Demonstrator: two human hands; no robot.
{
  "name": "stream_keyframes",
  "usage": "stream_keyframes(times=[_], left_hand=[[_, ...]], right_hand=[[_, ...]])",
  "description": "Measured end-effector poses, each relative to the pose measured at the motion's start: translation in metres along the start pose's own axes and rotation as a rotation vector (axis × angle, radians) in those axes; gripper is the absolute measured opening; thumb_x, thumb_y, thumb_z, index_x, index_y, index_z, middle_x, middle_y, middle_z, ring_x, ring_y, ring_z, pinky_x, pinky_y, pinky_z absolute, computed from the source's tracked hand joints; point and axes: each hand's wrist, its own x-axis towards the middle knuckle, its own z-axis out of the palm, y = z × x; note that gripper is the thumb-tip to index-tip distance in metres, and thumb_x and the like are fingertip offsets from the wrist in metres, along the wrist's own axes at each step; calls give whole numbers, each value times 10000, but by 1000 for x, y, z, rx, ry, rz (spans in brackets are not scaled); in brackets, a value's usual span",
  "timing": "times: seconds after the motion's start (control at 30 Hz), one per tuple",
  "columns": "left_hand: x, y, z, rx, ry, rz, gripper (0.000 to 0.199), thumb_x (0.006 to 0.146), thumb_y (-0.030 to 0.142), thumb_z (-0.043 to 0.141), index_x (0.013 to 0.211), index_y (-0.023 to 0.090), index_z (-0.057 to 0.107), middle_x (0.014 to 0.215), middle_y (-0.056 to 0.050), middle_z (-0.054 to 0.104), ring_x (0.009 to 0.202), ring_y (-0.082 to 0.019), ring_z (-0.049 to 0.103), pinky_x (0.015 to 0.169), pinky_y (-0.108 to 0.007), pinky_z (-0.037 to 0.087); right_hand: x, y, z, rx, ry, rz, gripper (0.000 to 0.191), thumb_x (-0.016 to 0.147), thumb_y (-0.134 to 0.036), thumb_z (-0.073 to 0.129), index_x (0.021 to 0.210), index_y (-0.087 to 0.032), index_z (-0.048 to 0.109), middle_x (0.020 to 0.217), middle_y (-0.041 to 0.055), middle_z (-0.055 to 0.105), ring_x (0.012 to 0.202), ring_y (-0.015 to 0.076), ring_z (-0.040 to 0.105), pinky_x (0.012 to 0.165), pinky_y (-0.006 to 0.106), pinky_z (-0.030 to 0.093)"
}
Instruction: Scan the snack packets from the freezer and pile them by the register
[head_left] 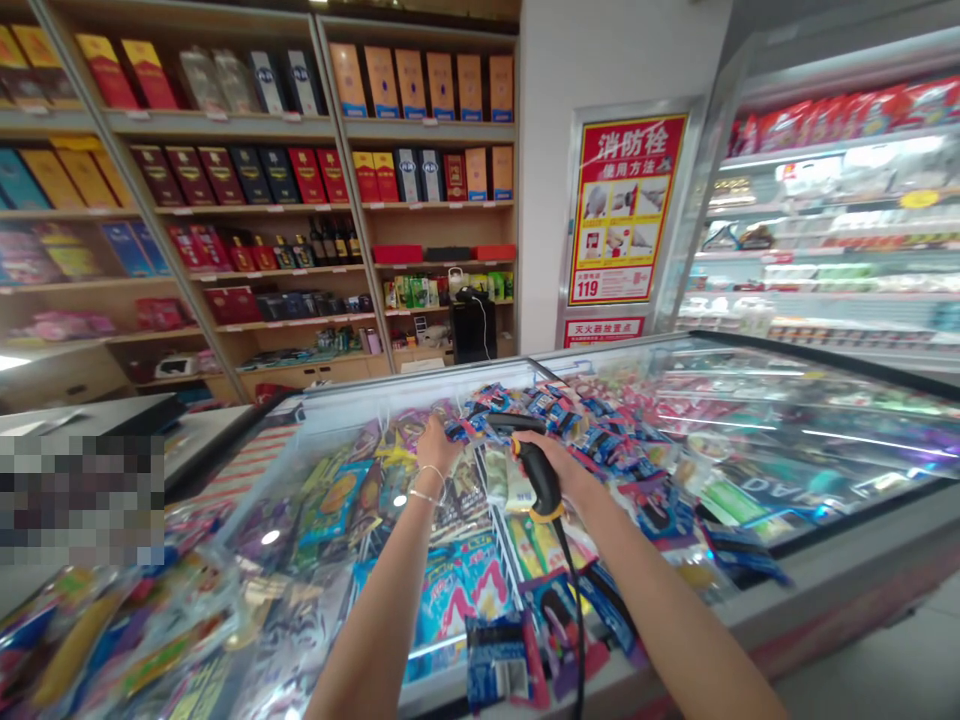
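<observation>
My right hand (551, 455) is wrapped round a black and yellow handheld scanner (541, 480), whose cable hangs down toward the freezer's front edge. My left hand (437, 447), with a bracelet at the wrist, reaches over the packets to the left of the scanner. It is beside a small blue packet (457, 430), but its fingertips are too small and blurred to tell whether they grip it. Blue wrapped packets (600, 440) lie in a heap beyond and right of my hands. Nearer to me is a blue packet with a barcode (499, 665).
The freezer (739, 605) spans the front, with a glass lid (825, 420) at right. Colourful packages (142, 620) lie at lower left. A counter (97, 420) stands left, shelves (300, 212) behind, and a lit chiller (840, 240) at right.
</observation>
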Motion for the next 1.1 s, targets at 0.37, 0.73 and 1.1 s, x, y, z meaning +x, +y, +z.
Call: stream_keyframes(times=[0.37, 0.73, 1.1], left_hand=[[-3, 4, -1, -248, 290, 399, 887, 719, -17, 484, 1509, 221, 156, 1319, -132, 517, 1189, -265, 553, 950, -393, 488], [-4, 1, 2, -153, 300, 557, 866, 722, -65, 376, 1518, 233, 204, 1327, -126, 523, 1235, -244, 505, 1049, -428, 428], [-3, 0, 7, -162, 282, 561, 895, 713, -67, 376, 1528, 233, 159, 1327, -136, 520, 1232, -258, 505, 1034, -446, 437]], right_hand=[[-11, -2, 12, -27, 78, -137, 186, 723, -286, 733, 644, -178, 605, 485, -8, 591, 368, 97, 496, 377, 211, 415], [-3, 8, 11, -120, 71, -216, 168, 687, -299, 740, 695, -197, 607, 510, -19, 598, 403, 113, 512, 390, 227, 406], [-5, 6, 11, -133, 78, -245, 198, 650, -302, 765, 677, -196, 600, 490, -31, 563, 401, 110, 499, 389, 225, 400]])
